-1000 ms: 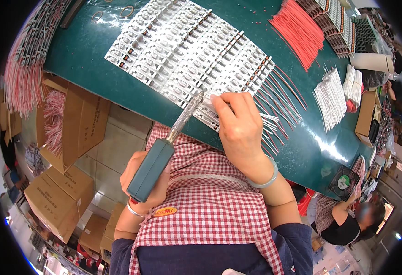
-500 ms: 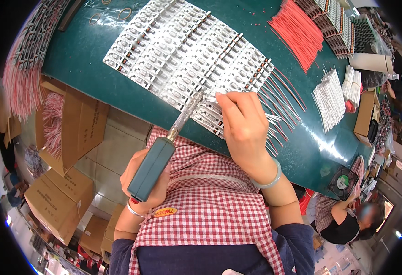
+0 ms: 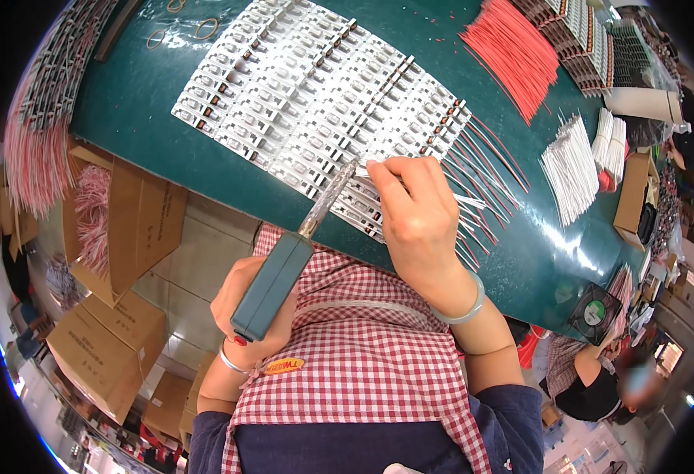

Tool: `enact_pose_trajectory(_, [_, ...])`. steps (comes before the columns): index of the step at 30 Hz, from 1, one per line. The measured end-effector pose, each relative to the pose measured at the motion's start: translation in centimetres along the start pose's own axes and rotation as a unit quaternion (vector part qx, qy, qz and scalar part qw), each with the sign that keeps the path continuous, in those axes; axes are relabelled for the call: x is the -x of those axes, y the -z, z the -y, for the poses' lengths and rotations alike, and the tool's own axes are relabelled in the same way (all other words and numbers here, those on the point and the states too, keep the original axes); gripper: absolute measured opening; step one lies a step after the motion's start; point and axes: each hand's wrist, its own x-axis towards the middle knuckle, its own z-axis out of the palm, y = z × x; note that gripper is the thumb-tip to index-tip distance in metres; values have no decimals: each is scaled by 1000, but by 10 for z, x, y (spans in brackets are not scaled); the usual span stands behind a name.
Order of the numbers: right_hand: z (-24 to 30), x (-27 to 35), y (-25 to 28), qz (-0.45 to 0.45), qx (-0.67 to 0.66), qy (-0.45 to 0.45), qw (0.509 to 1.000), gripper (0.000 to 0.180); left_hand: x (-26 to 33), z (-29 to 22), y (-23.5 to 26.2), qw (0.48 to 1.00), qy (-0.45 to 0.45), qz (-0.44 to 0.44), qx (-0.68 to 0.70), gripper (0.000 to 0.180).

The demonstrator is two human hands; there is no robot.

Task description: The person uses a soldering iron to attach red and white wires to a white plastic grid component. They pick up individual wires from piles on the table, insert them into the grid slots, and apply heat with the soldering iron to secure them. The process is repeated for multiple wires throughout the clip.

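Gleaming in patches, smooth green bench point(image 3: 141, 118), straight-edged. On it, large sheet of white boards point(image 3: 284, 103): tight ridged rows, dark-and-orange bands across. Farther right, red wires point(image 3: 513, 59), thin, straight, thickly piled; nearer, smaller pile of white wires point(image 3: 571, 170). Iron point(image 3: 273, 284): boxy blue-grey handle, rough silvery barrel, tip over boards near their near edge; contact cannot be told. Left hand point(image 3: 240, 304) wrapped firmly round handle. Right hand point(image 3: 418, 209) over boards, fingertips pinching white lead point(image 3: 362, 170) just beside tip, remaining fingers curled.
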Motion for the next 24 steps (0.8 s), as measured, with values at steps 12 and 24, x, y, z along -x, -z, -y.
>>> enact_pose_trajectory(12, [0, -1, -1, 2, 10, 2, 1000, 31, -6, -6, 1, 999, -25, -5, -44, 21])
enact_pose_trajectory(24, [1, -3, 7, -27, -21, 0, 999, 33, -5, -4, 1, 999, -12, -20, -37, 27])
